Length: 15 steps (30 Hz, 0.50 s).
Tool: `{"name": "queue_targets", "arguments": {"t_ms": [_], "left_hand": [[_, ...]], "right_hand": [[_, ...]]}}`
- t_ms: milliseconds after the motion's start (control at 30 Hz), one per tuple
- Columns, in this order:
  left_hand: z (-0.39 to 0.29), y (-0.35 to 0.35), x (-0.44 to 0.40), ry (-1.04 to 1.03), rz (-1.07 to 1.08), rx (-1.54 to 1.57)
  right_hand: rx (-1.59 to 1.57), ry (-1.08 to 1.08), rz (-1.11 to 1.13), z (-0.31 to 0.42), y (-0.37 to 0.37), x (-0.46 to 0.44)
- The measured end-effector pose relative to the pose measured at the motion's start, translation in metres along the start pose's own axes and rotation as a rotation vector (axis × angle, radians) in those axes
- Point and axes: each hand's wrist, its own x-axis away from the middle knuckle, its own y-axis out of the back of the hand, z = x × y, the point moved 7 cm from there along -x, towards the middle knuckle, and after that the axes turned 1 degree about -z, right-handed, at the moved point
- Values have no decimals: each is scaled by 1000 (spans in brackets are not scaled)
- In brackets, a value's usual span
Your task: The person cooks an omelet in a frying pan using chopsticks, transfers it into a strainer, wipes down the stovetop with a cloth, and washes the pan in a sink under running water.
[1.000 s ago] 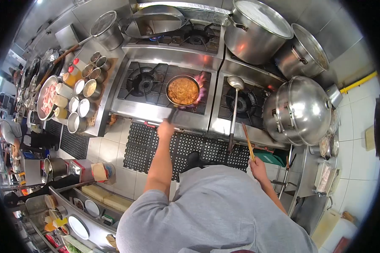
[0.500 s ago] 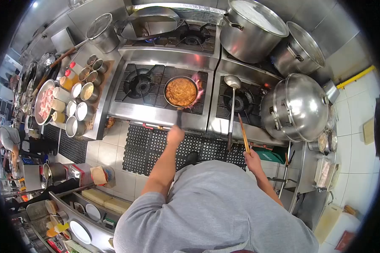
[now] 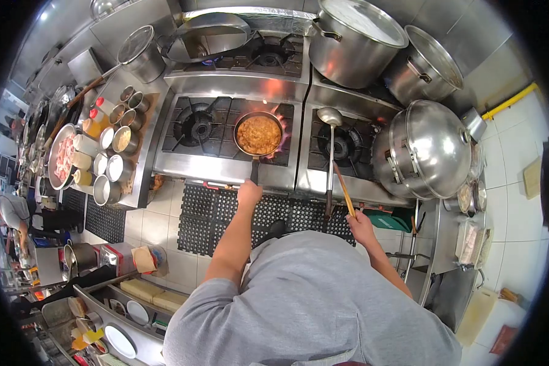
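Observation:
My left hand (image 3: 249, 193) is closed round the black handle of a frying pan (image 3: 258, 134), which sits over a lit burner. Brownish-orange food (image 3: 259, 135) covers the pan's bottom, and flames (image 3: 283, 137) rise along its right side. My right hand (image 3: 362, 226) grips the lower end of long wooden chopsticks (image 3: 344, 194), whose dark tips point up toward the right-hand stove. Just left of the chopsticks, a long-handled ladle (image 3: 330, 117) lies across that stove's front burner, clear of my hand.
Large steel pots (image 3: 358, 41) and a domed steel vessel (image 3: 436, 149) stand right. A wok (image 3: 210, 39) sits on the back burner. Left are sauce bottles, small steel cups (image 3: 125, 141) and a bowl of raw meat (image 3: 61, 157). Another person (image 3: 12, 210) is at far left.
The view has shifted slightly. The pan stays on the burner in my left hand's grip, with the flames changing shape. My right hand and the chopsticks have moved a little to the left.

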Motion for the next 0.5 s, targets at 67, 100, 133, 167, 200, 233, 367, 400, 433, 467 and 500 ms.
{"name": "queue_targets", "arguments": {"t_ms": [67,100,133,167,200,233,367,400,433,467,500], "left_hand": [[1,9,-2,22,-2,13],[2,7,-6,32,4,14],[2,5,-9,-2,2,-7],[4,3,-11,-35,0,-29],[4,3,-14,-71,-1,-52],[20,3,-28,-75,0,-108],[64,69,-48,75,-294,-142],[54,53,-47,52,-213,-162],[40,27,-38,33,-129,-181],[26,4,-28,15,-49,-196],[8,-12,-19,-57,-8,-149]], "right_hand": [[-20,-68,11,-1,0,3],[-19,-74,8,-1,-1,3],[-17,-78,4,-2,1,2],[-13,-55,-4,-10,-1,1],[-23,-70,2,-3,1,2],[-30,-92,11,10,5,9],[-86,-177,-2,9,15,21],[-83,-166,-6,6,16,19],[-76,-157,-7,-1,15,18],[-69,-142,-8,-3,15,17],[-27,-118,-6,0,16,13]]}}
